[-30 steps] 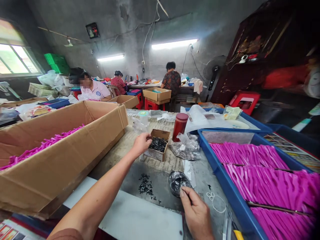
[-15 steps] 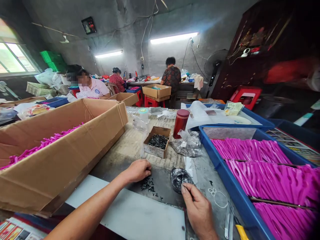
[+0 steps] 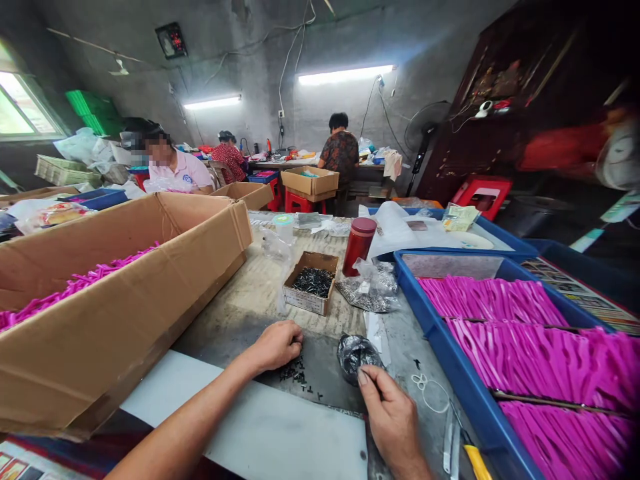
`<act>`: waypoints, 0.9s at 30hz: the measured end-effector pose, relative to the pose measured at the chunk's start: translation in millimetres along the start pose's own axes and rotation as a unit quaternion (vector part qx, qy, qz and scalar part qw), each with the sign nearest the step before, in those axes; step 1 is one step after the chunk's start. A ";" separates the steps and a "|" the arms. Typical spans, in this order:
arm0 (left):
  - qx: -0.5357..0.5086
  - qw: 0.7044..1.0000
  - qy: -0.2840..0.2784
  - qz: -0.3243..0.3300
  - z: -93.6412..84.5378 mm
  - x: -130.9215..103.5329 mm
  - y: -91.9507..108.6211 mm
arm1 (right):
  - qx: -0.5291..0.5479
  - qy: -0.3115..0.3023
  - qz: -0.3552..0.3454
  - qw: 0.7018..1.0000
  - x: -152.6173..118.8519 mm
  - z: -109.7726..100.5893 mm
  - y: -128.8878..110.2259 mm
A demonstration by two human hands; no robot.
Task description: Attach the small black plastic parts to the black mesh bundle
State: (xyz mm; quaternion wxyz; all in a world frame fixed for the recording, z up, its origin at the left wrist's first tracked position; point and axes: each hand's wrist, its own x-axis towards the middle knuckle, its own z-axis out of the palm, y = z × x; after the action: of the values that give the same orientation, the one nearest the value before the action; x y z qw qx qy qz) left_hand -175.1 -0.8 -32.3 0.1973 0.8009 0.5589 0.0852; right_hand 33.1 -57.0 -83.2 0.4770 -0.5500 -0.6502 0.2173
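My left hand (image 3: 277,345) hung low over the tabletop (image 3: 235,300), its fingers curled inward and the tips turned away from me; I could not tell whether they held anything. The small black pieces (image 3: 300,381) lay right by those fingers, partly hidden by them, the scatter running out from under the hand toward me and to the right. Each piece pointed its own way, so they shared no long axis. Of my two hands, the left was clearly nearer to them.

My right hand (image 3: 393,413) was well apart from that scatter, thumb and forefinger closed together at the near edge of a black plastic bundle (image 3: 350,347); whether they pinched the film or something smaller, I could not tell.

A pale board (image 3: 285,427) lay on my side of the pieces. Beyond them stood a small cardboard box (image 3: 304,300) of dark bits, with a red canister (image 3: 359,241) past its right side. A blue tray (image 3: 467,380) of magenta strips (image 3: 530,363) flanked my right.
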 end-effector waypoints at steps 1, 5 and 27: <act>-0.011 1.000 0.011 -0.004 0.1 -1.6 0.8 | 0.002 -0.001 0.000 1.000 0.0 0.1 -0.3; -0.130 0.988 0.080 -0.034 1.6 -7.4 6.6 | 0.006 -0.002 -0.003 1.000 -0.2 0.8 -1.5; -0.467 0.881 0.024 0.071 41.5 -12.1 44.1 | 0.003 -0.058 -0.057 0.997 0.6 7.6 -15.3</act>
State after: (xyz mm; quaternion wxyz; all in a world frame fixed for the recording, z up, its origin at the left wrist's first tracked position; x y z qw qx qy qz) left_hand -126.7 -34.3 -50.8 0.5283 0.6513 0.4006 0.3691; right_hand 18.9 -59.1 -74.0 0.4516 -0.4970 -0.7066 0.2231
